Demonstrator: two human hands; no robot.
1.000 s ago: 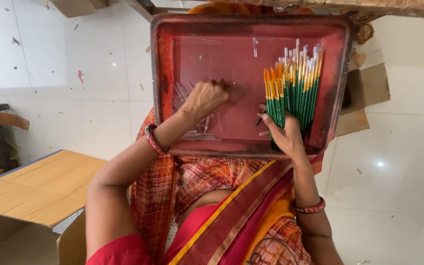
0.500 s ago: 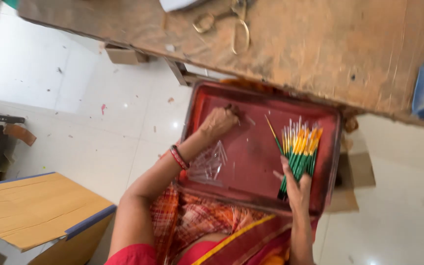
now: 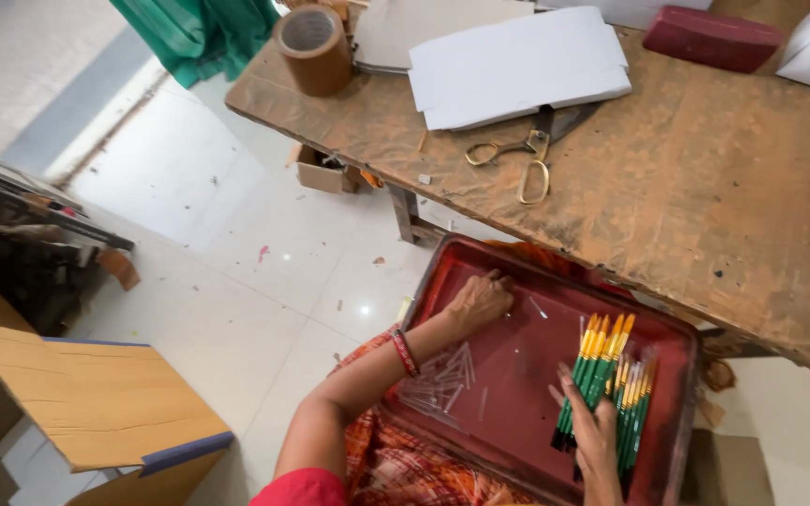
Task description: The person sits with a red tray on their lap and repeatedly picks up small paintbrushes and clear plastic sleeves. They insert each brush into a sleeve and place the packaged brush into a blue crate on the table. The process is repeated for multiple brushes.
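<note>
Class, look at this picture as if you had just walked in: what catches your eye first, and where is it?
First, the bundle of green-handled paintbrushes with orange tips, at the right of the red tray on the person's lap, with the right hand resting on it. The left hand touches the tray's far left corner, beside a heap of clear tubes. Beyond, brass-handled scissors lie on the worn wooden table.

We're in a small craft workshop: worn wooden worktable (image 3: 705,187) above the hands, scissors (image 3: 527,155), tape roll (image 3: 313,37), cardboard boxes (image 3: 96,403) left, scraps on tiled floor (image 3: 236,234).
</note>
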